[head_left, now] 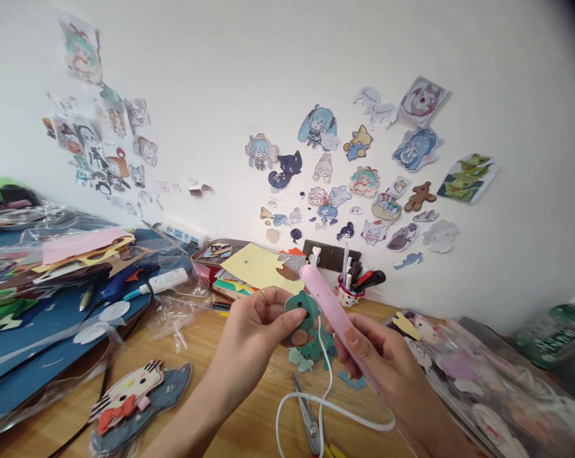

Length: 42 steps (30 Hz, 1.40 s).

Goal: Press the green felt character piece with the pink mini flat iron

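My left hand (pixel 254 331) is closed, pinching a small teal felt figure (pixel 303 318) between thumb and fingers; a ring shows on one finger. My right hand (pixel 387 362) is wrapped round a pink pen-shaped tool (pixel 330 312), its tip pointing up and left beside the felt figure. A white cord (pixel 323 401) runs from the tool in a loop over the wooden desk (pixel 196 356). Teal felt scraps (pixel 311 356) lie under my hands.
Scissors (pixel 306 416) lie on the desk near the cord. A felt cat figure in plastic (pixel 130 397) sits front left, blue sheets and bags (pixel 53 305) at left, bagged cutouts (pixel 469 375) at right. A pen cup (pixel 349 289) and paper stack (pixel 249 270) stand by the sticker-covered wall (pixel 354 165).
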### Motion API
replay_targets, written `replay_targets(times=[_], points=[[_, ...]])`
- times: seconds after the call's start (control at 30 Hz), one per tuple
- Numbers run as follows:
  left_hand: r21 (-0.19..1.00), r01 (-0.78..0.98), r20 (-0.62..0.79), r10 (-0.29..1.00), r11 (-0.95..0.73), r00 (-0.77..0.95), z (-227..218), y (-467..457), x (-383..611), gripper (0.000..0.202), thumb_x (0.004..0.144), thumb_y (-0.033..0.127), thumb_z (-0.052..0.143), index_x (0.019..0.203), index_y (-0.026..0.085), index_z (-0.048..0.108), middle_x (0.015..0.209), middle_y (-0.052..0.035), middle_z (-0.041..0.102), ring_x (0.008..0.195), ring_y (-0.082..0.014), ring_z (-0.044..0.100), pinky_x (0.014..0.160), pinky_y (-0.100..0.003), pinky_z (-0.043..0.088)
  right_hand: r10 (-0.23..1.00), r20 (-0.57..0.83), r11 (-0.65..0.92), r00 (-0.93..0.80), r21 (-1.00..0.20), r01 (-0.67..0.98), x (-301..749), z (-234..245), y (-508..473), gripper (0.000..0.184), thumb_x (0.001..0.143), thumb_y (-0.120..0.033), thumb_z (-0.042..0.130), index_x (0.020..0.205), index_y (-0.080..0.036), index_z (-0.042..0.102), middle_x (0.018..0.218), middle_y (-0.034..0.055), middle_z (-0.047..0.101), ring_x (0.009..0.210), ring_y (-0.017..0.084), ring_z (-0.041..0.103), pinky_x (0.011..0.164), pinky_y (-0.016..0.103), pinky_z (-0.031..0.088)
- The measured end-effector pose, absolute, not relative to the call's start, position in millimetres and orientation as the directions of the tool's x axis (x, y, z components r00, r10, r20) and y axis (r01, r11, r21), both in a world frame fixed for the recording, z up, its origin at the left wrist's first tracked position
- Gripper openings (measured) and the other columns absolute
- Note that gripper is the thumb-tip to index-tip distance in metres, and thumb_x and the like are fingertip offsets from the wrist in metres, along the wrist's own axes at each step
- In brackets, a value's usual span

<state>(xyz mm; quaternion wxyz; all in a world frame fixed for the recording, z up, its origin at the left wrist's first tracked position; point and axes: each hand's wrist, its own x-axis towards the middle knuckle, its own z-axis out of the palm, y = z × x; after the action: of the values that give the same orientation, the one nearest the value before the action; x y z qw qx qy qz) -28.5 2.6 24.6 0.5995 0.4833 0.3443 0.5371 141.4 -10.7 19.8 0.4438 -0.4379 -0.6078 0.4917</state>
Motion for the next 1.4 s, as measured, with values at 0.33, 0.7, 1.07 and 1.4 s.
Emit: replay_targets(times=[0.33, 0.7, 1.07, 1.4], points=[[0.946, -0.321, 0.109, 0.977, -0.045, 0.183, 25, 2, -28, 0.012, 0.071, 0.021, 0.064, 0.072, 0.011, 0.057, 0.056, -0.0028, 0.065, 0.05, -0.0085, 0.053, 0.049, -0.017, 0.039, 0.967, 0.112, 0.141, -0.229, -0.983, 0.115, 142, 20, -10, 0.03, 0.082, -0.042, 0.049, 0.067, -0.016, 0.05, 0.058, -0.0024, 0.045, 0.05, 0.009, 0.037, 0.046, 0.024, 0.027], [0.942, -0.334, 0.111, 0.971, -0.035, 0.21, 25, 3, -29, 0.014, 0.071, 0.021, 0.066, 0.074, 0.011, 0.056, 0.061, -0.0031, 0.068, 0.052, -0.0076, 0.056, 0.052, -0.016, 0.042, 0.969, 0.113, 0.142, -0.221, -0.982, 0.122, 144, 20, -12, 0.029, 0.081, -0.043, 0.05, 0.069, -0.017, 0.05, 0.058, -0.0023, 0.044, 0.051, 0.01, 0.037, 0.047, 0.024, 0.028], [0.929, -0.364, 0.134, 0.974, -0.06, 0.181, 25, 4, -31, 0.011, 0.072, 0.018, 0.065, 0.073, 0.011, 0.056, 0.056, -0.0013, 0.066, 0.051, -0.008, 0.056, 0.051, -0.016, 0.042, 0.955, 0.174, 0.235, -0.241, -0.938, 0.256, 140, 24, -14, 0.033, 0.085, -0.045, 0.039, 0.071, -0.019, 0.052, 0.063, -0.0017, 0.046, 0.06, 0.013, 0.046, 0.057, 0.026, 0.033], [0.92, -0.381, 0.15, 0.979, -0.088, 0.137, 24, 3, -26, 0.009, 0.071, 0.016, 0.066, 0.072, 0.011, 0.058, 0.059, -0.0019, 0.068, 0.052, -0.0077, 0.058, 0.051, -0.014, 0.045, 0.959, 0.262, 0.271, -0.107, -0.743, 0.612, 137, 28, -25, 0.031, 0.087, -0.047, 0.03, 0.086, -0.023, 0.051, 0.065, -0.0012, 0.053, 0.063, 0.019, 0.051, 0.059, 0.03, 0.034]])
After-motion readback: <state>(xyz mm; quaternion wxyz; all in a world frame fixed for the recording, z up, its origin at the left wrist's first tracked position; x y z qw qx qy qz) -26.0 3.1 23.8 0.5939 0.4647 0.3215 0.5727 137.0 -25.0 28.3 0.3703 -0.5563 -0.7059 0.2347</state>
